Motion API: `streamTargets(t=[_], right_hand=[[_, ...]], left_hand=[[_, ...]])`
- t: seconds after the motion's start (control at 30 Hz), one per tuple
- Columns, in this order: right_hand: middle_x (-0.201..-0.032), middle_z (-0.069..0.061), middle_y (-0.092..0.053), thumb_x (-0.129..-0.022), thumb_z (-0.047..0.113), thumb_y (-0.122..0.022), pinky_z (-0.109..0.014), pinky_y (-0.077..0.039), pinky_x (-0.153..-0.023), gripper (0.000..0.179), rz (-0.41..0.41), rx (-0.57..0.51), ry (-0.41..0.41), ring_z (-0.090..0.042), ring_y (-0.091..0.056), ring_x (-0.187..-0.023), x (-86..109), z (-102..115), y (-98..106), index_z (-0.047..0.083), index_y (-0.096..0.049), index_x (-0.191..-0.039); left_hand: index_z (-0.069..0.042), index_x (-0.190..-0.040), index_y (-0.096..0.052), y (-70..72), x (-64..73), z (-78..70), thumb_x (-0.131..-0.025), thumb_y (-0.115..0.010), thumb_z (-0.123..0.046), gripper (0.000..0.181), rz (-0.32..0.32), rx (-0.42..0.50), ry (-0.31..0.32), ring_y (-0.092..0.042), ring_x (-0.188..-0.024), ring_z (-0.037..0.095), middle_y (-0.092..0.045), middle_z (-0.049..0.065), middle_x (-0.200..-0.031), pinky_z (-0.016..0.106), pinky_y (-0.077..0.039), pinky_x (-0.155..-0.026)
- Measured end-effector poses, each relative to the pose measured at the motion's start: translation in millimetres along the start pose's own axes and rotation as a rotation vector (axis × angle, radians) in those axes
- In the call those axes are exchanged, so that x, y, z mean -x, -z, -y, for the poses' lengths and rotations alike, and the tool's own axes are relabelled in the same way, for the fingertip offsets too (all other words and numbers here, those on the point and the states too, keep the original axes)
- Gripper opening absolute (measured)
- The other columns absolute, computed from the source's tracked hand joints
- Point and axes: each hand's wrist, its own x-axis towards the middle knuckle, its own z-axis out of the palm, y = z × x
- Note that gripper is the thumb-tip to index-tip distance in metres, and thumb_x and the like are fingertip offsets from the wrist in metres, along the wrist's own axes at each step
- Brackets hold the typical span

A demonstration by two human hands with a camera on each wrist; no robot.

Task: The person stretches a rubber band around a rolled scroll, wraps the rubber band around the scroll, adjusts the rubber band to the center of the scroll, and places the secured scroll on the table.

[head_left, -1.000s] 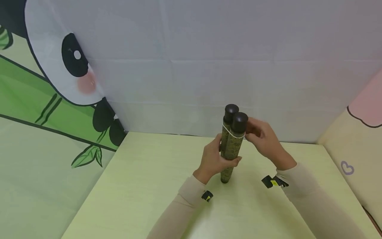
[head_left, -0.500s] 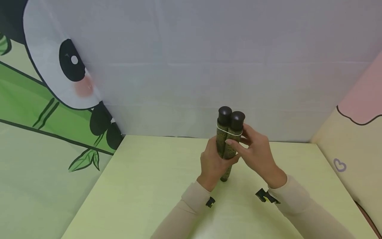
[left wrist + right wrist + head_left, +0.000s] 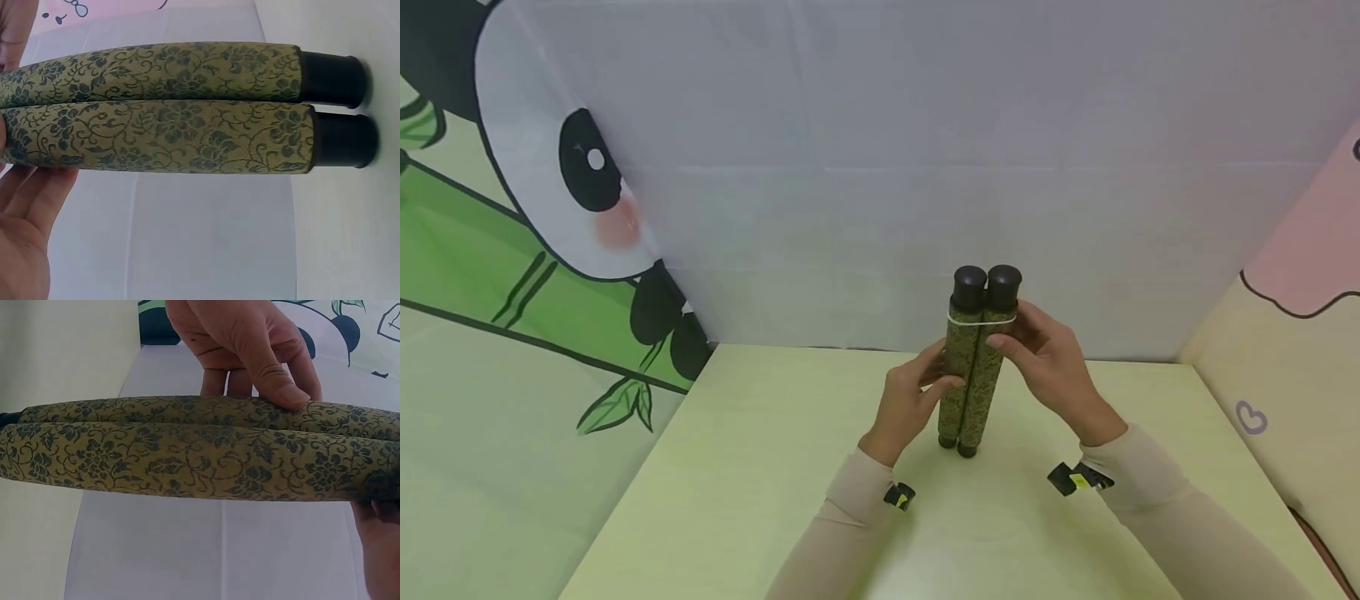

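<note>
Patterned rolls [image 3: 983,379], white band [image 3: 966,323] round both (black ends [image 3: 1003,287]); left grip [image 3: 906,408], right grip [image 3: 1056,367] pinching rolls.

Two tubes [image 3: 981,392] side by side, left hand [image 3: 904,410] and right hand [image 3: 1057,371] on either side, band [image 3: 977,322] across both tubes, tabletop [image 3: 760,475] beneath, sheet [image 3: 850,217] behind.

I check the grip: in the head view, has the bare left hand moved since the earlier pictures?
Yes, leftward: the left hand is nearer the far left corner of the pale yellow table.
</note>
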Motion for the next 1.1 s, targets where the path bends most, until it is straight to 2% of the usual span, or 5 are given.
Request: streamTargets(t=[0.27,0.47,0.63,0.73,1.1], right_hand=[[-0.103,-0.013,-0.070,-0.098,-0.001,-0.065,-0.021,-0.053,-0.070,0.053,0.002,0.078,-0.025,-0.011,-0.066,-0.080,1.7,-10,2,0.005,-0.051,-0.149],[-0.109,-0.015,-0.070,-0.100,0.003,-0.063,-0.021,-0.052,-0.072,0.052,-0.004,0.042,-0.029,-0.008,-0.066,-0.086,-1.7,-14,1,0.008,-0.050,-0.150],[-0.114,-0.018,-0.069,-0.101,0.003,-0.063,-0.020,-0.052,-0.075,0.051,0.004,-0.011,-0.047,-0.010,-0.066,-0.091,-6.5,-15,-4,0.005,-0.050,-0.149],[-0.120,-0.017,-0.066,-0.102,0.007,-0.062,-0.020,-0.051,-0.081,0.047,0.011,0.013,-0.056,-0.012,-0.064,-0.096,-10.3,-12,-4,0.003,-0.050,-0.148],[-0.121,-0.016,-0.066,-0.103,0.037,-0.062,-0.029,-0.047,-0.091,0.047,-0.141,0.009,-0.046,-0.020,-0.061,-0.111,-24.3,4,-20,-0.001,-0.063,-0.130]], left_hand=[[-0.008,-0.143,-0.055,6.8,-3.9,-2.9,-0.096,-0.069,-0.035,0.056,0.012,0.044,0.047,-0.071,-0.106,0.024,-0.069,0.014,-0.122,0.027,-0.058,-0.084],[-0.008,-0.152,-0.042,8.3,-45.7,-20.1,-0.094,-0.056,-0.064,0.082,0.020,0.235,0.076,-0.066,-0.116,0.027,-0.057,0.015,-0.140,0.032,-0.057,-0.089],[-0.001,-0.143,-0.052,14.9,-80.6,-33.1,-0.094,-0.051,-0.067,0.083,-0.012,0.278,0.018,-0.056,-0.069,0.015,-0.065,0.016,-0.105,0.028,-0.045,-0.059],[0.002,-0.130,-0.062,22.0,-83.7,-32.8,-0.090,-0.054,-0.069,0.082,-0.032,0.272,0.060,-0.039,-0.054,0.012,-0.060,0.010,-0.085,0.026,-0.037,-0.050],[0.007,-0.120,-0.068,25.3,-81.9,-28.8,-0.085,-0.064,-0.069,0.084,0.039,0.372,0.121,-0.035,-0.043,0.012,-0.057,-0.001,-0.077,0.028,-0.035,-0.045]])
